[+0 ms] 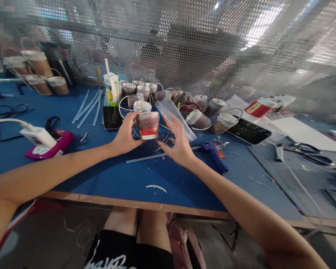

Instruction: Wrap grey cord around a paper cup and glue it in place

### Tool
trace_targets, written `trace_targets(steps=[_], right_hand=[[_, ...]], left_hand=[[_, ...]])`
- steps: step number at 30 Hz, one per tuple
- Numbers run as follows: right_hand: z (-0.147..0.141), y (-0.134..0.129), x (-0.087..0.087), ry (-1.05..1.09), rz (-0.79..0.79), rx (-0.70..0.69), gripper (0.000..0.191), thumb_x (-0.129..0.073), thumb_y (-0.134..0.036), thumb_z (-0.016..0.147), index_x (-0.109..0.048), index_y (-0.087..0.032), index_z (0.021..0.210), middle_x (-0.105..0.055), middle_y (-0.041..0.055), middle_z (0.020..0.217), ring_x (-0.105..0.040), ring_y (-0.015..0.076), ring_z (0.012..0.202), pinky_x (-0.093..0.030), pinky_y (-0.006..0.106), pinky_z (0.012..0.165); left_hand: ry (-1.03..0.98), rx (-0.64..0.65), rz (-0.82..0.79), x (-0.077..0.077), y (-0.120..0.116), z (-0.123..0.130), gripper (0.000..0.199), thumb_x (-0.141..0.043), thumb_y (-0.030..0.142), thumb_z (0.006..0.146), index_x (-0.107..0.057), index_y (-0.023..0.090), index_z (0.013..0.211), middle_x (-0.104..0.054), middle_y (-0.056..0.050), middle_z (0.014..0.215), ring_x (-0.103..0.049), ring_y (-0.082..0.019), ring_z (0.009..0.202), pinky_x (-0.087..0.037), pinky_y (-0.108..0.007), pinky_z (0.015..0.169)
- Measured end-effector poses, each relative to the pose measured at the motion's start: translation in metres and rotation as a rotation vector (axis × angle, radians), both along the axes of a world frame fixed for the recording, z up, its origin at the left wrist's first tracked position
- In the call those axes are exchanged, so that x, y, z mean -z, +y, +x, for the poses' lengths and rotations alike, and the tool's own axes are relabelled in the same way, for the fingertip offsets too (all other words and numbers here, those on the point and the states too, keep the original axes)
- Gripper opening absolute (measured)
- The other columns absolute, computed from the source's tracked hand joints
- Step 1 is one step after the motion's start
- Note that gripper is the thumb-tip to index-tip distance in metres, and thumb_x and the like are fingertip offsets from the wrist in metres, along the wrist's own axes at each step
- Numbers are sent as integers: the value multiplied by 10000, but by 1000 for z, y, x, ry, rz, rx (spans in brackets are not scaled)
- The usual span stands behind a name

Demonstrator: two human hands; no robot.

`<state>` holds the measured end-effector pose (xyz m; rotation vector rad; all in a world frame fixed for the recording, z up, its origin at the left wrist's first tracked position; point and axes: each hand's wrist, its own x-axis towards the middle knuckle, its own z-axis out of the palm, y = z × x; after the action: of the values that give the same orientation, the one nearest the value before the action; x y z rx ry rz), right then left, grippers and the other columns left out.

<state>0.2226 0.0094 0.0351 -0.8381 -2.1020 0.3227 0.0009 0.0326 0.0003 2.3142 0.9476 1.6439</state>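
A small cup [148,125], wound with brown cord over its upper part and red and white at its lower part, is held above the blue table [109,183]. My left hand [126,134] grips the cup from the left, fingers and thumb around its side. To the right of the cup, my right hand [177,142] has its fingers spread, the fingertips close to the cup's side. Behind the cup stands a white-rimmed cup [142,106] with a cord handle. Under the right hand lies a clear glue stick [145,158], leading towards a blue glue gun [215,156].
Several wrapped cups [128,88] and a drink carton [111,89] stand at the back. A pink power strip [58,144] is at left, a phone [249,130] and scissors [308,148] at right. Perforated metal mesh [168,45] rises behind the table.
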Motion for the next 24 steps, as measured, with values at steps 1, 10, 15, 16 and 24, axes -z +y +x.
trace_targets(steps=[1,10,15,16,24], right_hand=[[-1,-3,-2,19,-13,29,667,-625,-314,827,-320,-187,1407,-586,180,1363,-509,286,1336,-407,515,1106],[40,-31,-68,-280,111,669,416,-444,-495,888,-561,-152,1091,-678,173,1069,-625,320,1039,-489,493,878],[96,-37,-63,-872,-402,1070,632,-668,-535,727,-561,-16,1071,-585,326,1122,-554,476,1093,-472,521,814],[102,-37,-57,-936,-484,1012,577,-673,-484,730,-569,-27,1067,-581,305,1138,-557,456,1097,-479,486,813],[84,-35,-34,-846,-386,1056,468,-497,-255,867,-516,96,1176,-590,352,1089,-643,383,977,-505,428,791]], left_hand=[[-32,-55,18,1,3,-1,777,-724,543,764,-333,227,1356,-463,-145,1306,-524,-288,1254,-540,-440,1002],[-193,-179,93,12,19,1,769,-764,465,750,-286,250,1313,-423,-109,1236,-515,-265,1195,-489,-487,1050],[-210,-104,104,9,17,4,786,-761,434,758,-258,250,1333,-407,-127,1266,-519,-273,1209,-500,-475,1041],[-205,-86,105,8,16,4,777,-758,432,763,-260,251,1331,-411,-126,1262,-523,-272,1202,-507,-466,1031],[-219,-121,65,7,13,7,753,-772,380,733,-296,245,1300,-435,-115,1224,-543,-260,1138,-521,-465,995]])
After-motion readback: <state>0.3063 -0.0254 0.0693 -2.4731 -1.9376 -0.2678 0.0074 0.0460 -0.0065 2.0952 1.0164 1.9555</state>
